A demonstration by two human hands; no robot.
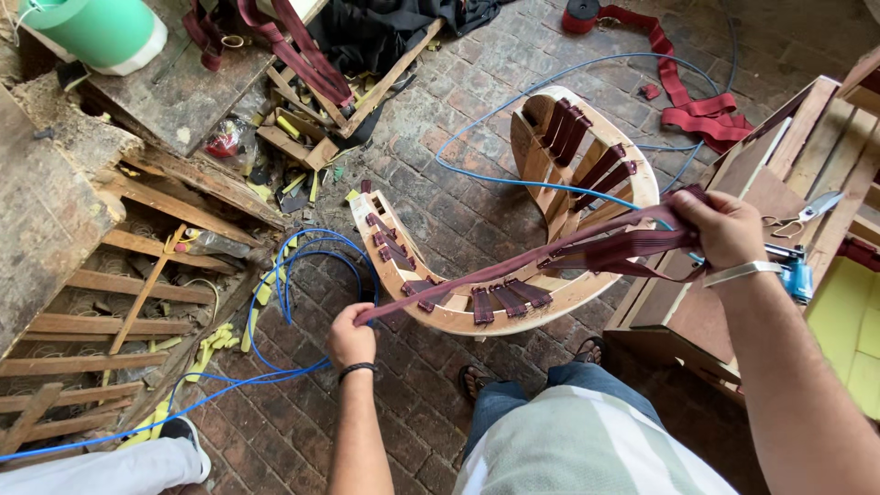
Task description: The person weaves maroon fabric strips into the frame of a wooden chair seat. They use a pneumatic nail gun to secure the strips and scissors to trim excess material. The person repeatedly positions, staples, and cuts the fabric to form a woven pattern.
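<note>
No signs, labels or screens seen. One small red packet [223, 142] seen lying among wood scraps near top left, crumpled, beside grey board; kind cannot be told. Big green tub with white bottom [96, 32] seen at top left corner, round, lying on its side on old board. No writing made out on either.
</note>
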